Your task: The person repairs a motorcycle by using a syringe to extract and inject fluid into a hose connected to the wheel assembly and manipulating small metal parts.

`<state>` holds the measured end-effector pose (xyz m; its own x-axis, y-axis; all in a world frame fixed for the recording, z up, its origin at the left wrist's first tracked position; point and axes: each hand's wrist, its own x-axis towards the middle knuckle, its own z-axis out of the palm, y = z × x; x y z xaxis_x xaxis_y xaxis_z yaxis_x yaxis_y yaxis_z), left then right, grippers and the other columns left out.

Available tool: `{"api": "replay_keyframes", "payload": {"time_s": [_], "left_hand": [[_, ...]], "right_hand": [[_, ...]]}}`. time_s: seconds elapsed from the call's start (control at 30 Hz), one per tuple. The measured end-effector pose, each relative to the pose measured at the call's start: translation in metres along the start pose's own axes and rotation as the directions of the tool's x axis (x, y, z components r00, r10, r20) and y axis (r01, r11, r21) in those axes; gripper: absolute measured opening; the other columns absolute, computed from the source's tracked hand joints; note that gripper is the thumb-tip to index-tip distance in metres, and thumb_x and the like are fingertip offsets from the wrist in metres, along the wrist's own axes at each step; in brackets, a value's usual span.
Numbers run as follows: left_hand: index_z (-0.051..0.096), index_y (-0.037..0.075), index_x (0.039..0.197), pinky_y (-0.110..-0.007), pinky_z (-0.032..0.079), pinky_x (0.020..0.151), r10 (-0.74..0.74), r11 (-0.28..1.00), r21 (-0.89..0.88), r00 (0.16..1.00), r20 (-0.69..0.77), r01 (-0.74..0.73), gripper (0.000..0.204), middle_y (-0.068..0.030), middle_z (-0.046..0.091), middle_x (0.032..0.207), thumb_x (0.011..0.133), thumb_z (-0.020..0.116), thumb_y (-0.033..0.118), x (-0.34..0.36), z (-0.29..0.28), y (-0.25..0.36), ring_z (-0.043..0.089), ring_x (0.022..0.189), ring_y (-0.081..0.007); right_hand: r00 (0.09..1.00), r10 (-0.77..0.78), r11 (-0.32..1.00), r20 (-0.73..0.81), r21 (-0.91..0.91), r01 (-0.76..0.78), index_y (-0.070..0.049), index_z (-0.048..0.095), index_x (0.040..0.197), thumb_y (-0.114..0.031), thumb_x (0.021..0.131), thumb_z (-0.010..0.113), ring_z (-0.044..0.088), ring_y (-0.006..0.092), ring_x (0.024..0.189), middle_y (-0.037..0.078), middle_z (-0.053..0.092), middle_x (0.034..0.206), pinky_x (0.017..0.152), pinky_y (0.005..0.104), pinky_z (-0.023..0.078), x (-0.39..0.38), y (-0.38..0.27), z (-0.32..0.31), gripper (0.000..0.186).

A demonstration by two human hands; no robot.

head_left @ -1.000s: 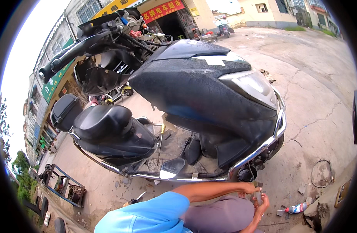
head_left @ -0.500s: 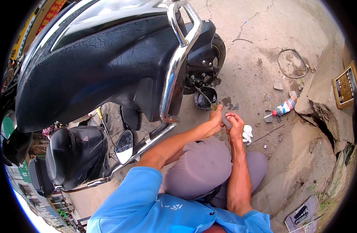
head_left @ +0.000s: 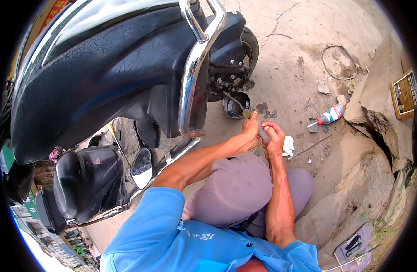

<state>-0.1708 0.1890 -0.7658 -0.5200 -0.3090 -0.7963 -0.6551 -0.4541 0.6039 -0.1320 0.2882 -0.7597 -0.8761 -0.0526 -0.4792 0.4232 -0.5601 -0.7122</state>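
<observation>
Near your bent knee (head_left: 240, 179), your right grip (head_left: 273, 139) is curled round a grey tube (head_left: 264, 133). Just ahead, your left grip (head_left: 249, 130) seems to pinch a yellowish piece (head_left: 247, 114), perhaps to keep it steady. Beyond, a black bowl (head_left: 231, 109) sits near the front wheel (head_left: 252, 47), maybe to catch drips.

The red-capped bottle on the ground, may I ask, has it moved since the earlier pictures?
No, the bottle still lies beside the broken concrete.
</observation>
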Motion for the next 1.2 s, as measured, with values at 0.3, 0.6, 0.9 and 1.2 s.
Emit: {"api": "replay_keyframes", "payload": {"time_s": [0.3, 0.6, 0.9, 1.2], "left_hand": [[0.054, 0.008, 0.092, -0.033, 0.028, 0.04, 0.01, 1.0, -0.001, 1.0, -0.001, -0.01, 0.037, -0.0047, 0.052, 0.068, 0.095, 0.053, 0.044, -0.005, -0.002, 0.005, 0.041, 0.047, -0.0147], [0.051, 0.011, 0.09, -0.031, 0.027, 0.042, 0.01, 1.0, 0.03, 1.0, -0.004, -0.01, 0.033, -0.0021, 0.049, 0.073, 0.097, 0.051, 0.044, -0.018, 0.006, 0.014, 0.043, 0.053, -0.014], [0.052, 0.008, 0.096, -0.032, 0.034, 0.044, 0.069, 0.998, 0.002, 0.997, -0.045, -0.069, 0.037, -0.0044, 0.052, 0.077, 0.096, 0.051, 0.046, -0.003, -0.014, 0.012, 0.048, 0.057, -0.0154], [0.059, 0.001, 0.115, -0.041, 0.049, 0.072, 0.065, 0.994, 0.095, 0.997, -0.036, -0.062, 0.052, -0.0118, 0.062, 0.103, 0.094, 0.051, 0.048, -0.006, 0.003, -0.006, 0.059, 0.09, -0.0191]], "right_hand": [[1.0, -0.02, 1.0, -0.001, -0.001, 0.02, -0.008, 0.068, 0.089, -0.013, 0.086, 0.06, 0.038, 0.0039, 0.043, -0.002, 0.056, 0.065, 0.038, 0.0221, 0.025, 0.0, 0.001, 0.004, 0.01], [0.999, -0.036, 0.999, -0.004, 0.007, 0.036, -0.007, 0.068, 0.087, -0.012, 0.085, 0.06, 0.039, 0.0039, 0.044, -0.003, 0.057, 0.066, 0.039, 0.0218, 0.026, 0.0, -0.005, 0.004, 0.01], [0.998, -0.009, 1.0, 0.063, 0.025, 0.007, -0.007, 0.066, 0.09, -0.015, 0.087, 0.058, 0.046, 0.0062, 0.049, 0.0, 0.06, 0.074, 0.038, 0.0209, 0.027, -0.005, 0.001, 0.02, 0.012], [0.992, -0.1, 0.991, 0.076, -0.085, 0.106, -0.006, 0.061, 0.091, -0.018, 0.087, 0.054, 0.04, 0.0077, 0.04, 0.003, 0.056, 0.068, 0.033, 0.0231, 0.025, -0.001, 0.002, -0.004, 0.015]]}}
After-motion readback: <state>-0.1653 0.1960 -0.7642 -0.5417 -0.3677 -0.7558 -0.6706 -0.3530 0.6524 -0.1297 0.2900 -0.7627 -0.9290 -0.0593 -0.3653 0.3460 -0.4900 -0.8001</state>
